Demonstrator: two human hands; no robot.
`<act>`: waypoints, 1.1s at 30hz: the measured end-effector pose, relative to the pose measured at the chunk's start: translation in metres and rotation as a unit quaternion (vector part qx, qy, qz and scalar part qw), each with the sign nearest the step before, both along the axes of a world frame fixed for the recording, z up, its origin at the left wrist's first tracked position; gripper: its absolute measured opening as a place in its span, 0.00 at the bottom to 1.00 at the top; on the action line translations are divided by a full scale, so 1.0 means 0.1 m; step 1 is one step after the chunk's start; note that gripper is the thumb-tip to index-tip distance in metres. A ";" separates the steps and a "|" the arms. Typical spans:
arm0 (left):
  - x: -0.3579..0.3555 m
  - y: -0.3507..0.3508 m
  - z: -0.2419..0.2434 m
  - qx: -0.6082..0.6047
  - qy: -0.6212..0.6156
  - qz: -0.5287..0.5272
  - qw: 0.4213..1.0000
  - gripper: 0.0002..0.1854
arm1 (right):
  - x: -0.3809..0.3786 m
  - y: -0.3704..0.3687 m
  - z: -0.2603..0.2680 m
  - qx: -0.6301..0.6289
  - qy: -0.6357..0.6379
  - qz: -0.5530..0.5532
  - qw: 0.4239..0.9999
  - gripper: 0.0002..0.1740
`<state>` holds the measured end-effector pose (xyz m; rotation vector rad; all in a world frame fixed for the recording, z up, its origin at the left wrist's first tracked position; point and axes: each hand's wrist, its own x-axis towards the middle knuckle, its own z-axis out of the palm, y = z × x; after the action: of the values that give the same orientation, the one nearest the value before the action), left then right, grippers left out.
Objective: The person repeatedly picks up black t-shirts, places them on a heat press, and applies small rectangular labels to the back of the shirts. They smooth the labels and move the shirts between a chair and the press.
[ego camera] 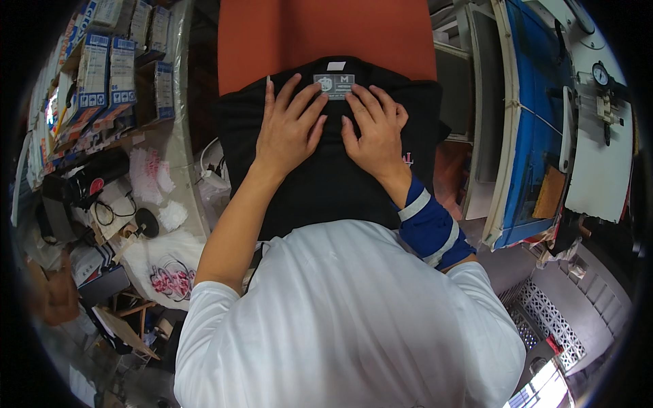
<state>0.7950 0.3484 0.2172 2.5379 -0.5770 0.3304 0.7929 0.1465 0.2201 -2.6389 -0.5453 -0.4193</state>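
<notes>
A black garment (326, 188), likely a T-shirt, lies over the end of an orange-red board (326, 30). Near its neckline is a small rectangular label print (334, 81) in light grey, bearing writing, and a white tag (335, 66) sits just above it. My left hand (291, 122) rests flat on the fabric with fingers spread, its index fingertip by the print's left edge. On the other side, my right hand (375, 117) also lies on the cloth, index fingertip at the print's lower right corner. Part of a chest print (407, 157) shows beside my right wrist.
Cardboard boxes (94, 76) are stacked on the left, above a plastic-covered table (183, 153) with stained paper (148, 176). To the right stand a blue framed screen (530, 117) and a machine with a pressure gauge (601, 75).
</notes>
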 end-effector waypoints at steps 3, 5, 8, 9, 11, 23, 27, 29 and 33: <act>0.00 0.01 0.00 0.003 0.003 0.001 1.000 0.23 | 0.01 0.01 -0.01 0.007 0.001 -0.001 1.000 0.24; 0.01 0.00 -0.01 0.005 0.003 0.001 1.000 0.23 | 0.01 0.00 -0.02 0.007 0.002 -0.003 1.000 0.24; 0.02 0.00 -0.02 -0.005 -0.012 0.000 1.000 0.21 | 0.01 0.01 -0.01 0.004 0.003 -0.003 1.000 0.24; 0.02 0.00 -0.03 -0.006 -0.013 0.001 1.000 0.21 | 0.02 0.01 -0.01 0.005 0.004 -0.003 1.000 0.24; 0.02 0.00 -0.02 -0.009 -0.016 0.001 1.000 0.21 | 0.02 0.01 -0.01 0.006 0.008 -0.004 1.000 0.24; 0.02 0.00 -0.02 -0.009 -0.010 0.003 1.000 0.20 | 0.02 0.01 -0.01 0.006 0.007 -0.002 1.000 0.25; 0.02 0.00 -0.02 -0.007 -0.010 0.005 1.000 0.21 | 0.01 0.00 -0.01 0.008 0.008 -0.003 1.000 0.25; 0.02 0.00 -0.02 -0.008 -0.011 0.005 1.000 0.21 | 0.01 0.00 -0.01 0.009 0.010 -0.002 1.000 0.25; 0.01 0.00 -0.02 -0.013 0.007 0.005 1.000 0.23 | 0.02 0.00 0.00 0.010 0.007 0.001 1.000 0.25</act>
<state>0.7962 0.3488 0.2156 2.5168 -0.5523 0.3214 0.7949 0.1468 0.2198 -2.6206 -0.5360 -0.4045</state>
